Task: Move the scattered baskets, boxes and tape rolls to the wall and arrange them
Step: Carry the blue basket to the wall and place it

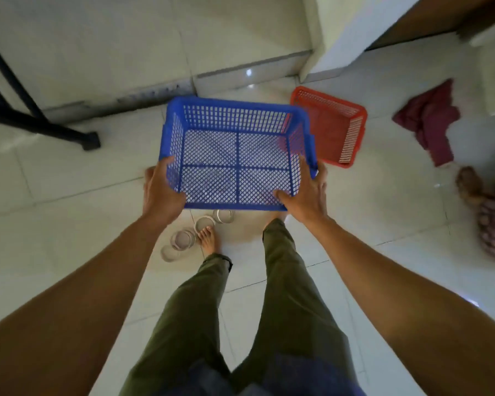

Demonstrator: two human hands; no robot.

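I hold an empty blue mesh basket (pixel 237 124) in the air above the tiled floor. My left hand (pixel 160 192) grips its near left corner and my right hand (pixel 306 192) grips its near right corner, thumbs inside the rim. A red mesh basket (pixel 335 130) lies on the floor just behind and to the right of the blue one, near the wall corner. Several whitish tape rolls (pixel 183 238) lie on the floor under the basket, beside my bare left foot.
The wall's skirting (pixel 155 92) runs across behind the baskets. A black metal stand leg (pixel 40 127) sits at left. A dark red cloth (pixel 432 121) lies at right. Another person's foot and checked garment (pixel 492 212) show at the right edge.
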